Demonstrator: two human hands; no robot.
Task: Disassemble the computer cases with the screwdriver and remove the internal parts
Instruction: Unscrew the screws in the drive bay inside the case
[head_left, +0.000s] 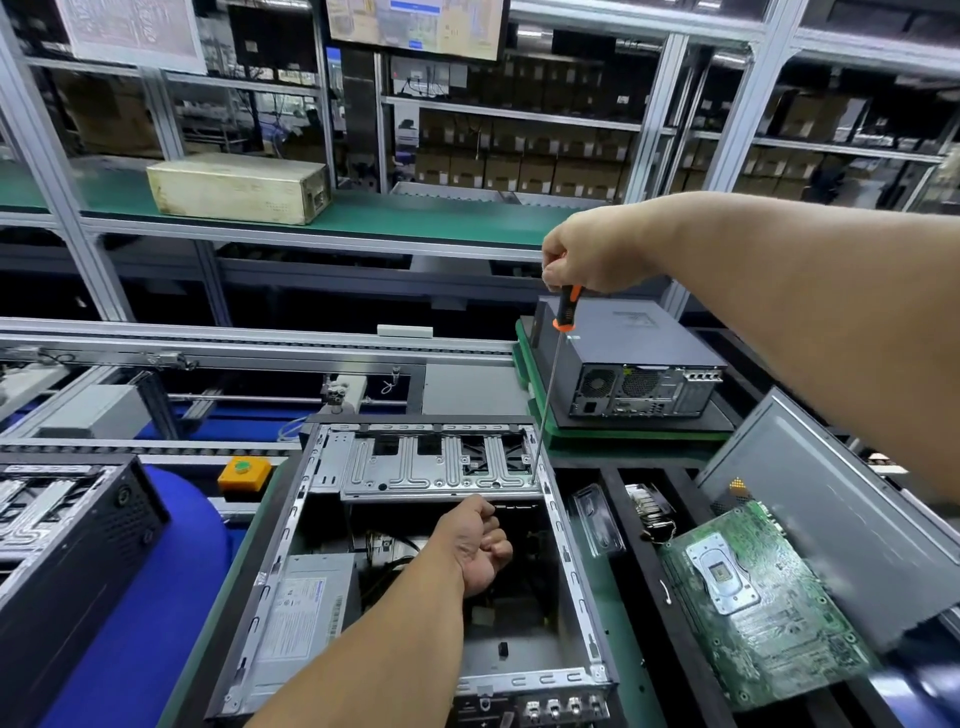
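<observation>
- Two hands work over one opened computer case (566, 566) lying lid-off on the green worktop (623, 613) at the middle of the view.
- At the far left edge, a second opened case (78, 530) sits apart from both hands, beside a blue cover (156, 597).
- A yellow box with a green button (244, 474) stands between that case and the middle one.
- On the green shelf (441, 218) beyond, a beige box (239, 187) lies on its side.
- Inside the middle case, a grey power supply (301, 613) fills the near-left corner, just left of the left forearm.
- The left hand (475, 545) reaches down into the case, fingers curled under the near edge of the metal drive bracket (436, 467); whether they grip it I cannot tell.
- The right hand (592, 254) is raised well above the case, fingers wrapped tight round the black-and-orange handle of the screwdriver (550, 384).
- Its long shaft hangs nearly upright, with the tip down at the bracket's right end, near the case's right wall.
- Behind the shaft, a closed dark tower (634, 358) lies on a green pallet (524, 364), its rear ports facing the camera.
- To the right of the open case, a clear plastic piece (597, 525) lies on the worktop.
- Farther right, a green motherboard (753, 608) rests in a black tray, partly under a grey side panel (831, 519).
</observation>
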